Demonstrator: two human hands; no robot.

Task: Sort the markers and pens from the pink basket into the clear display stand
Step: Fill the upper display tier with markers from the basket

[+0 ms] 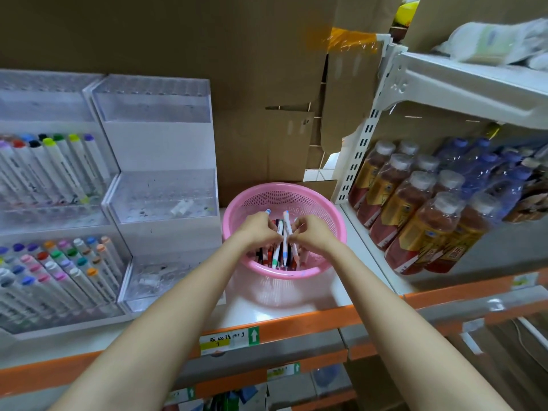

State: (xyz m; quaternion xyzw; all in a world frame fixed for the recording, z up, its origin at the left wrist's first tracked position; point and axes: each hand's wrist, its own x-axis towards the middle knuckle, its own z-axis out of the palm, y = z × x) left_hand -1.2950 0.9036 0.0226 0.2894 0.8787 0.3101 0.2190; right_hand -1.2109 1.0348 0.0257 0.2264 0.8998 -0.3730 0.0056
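Fingers (270, 226) of left hand (257, 230) and right hand (312, 232) grip pens (285, 241) inside basket (284, 275): pickup step. Next: lift bunch to stand (161, 200), left of basket.

You are standing at a shop shelf (281, 310): its front edge carries an orange rail (299, 324) with a printed price label (228, 339). At the shelf's left end, clear display stands (154, 96) hold rows of capped markers (59, 167). Past its right edge, a white metal rack (364, 140) holds rows of bottled drinks (415, 209). Brown cardboard cartons (178, 40) line the back edge.
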